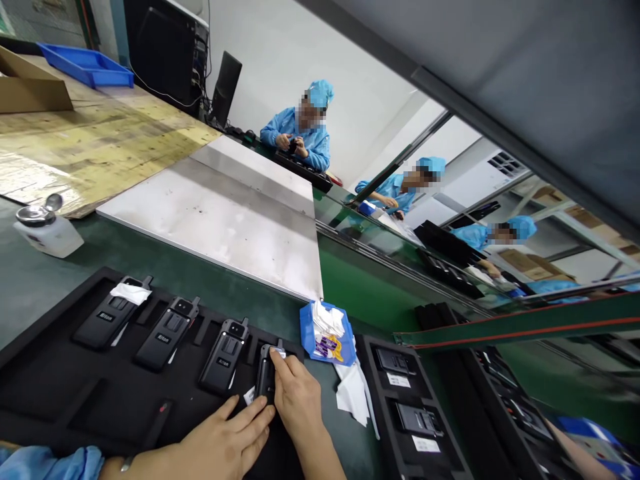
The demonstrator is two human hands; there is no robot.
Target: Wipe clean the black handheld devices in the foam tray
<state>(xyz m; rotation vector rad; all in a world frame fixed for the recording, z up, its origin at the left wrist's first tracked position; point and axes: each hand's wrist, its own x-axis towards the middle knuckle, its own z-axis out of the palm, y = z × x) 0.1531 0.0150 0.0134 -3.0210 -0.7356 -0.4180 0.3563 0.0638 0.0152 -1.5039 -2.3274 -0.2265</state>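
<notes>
A black foam tray holds several black two-way radios, each in its own recess. My right hand is closed at the top of the rightmost radio, with a bit of white cloth showing at its fingertips. The fingers of my left hand are stretched out and rest at that radio's lower end, beside a white label. To the left lie a third radio, a second radio and the leftmost radio, which has a folded white cloth on top.
A blue bin of white cloths stands right of the tray, with a loose cloth beside it. More foam trays with devices line the right. A dispenser bottle stands at left. Co-workers in blue, including one person, sit beyond.
</notes>
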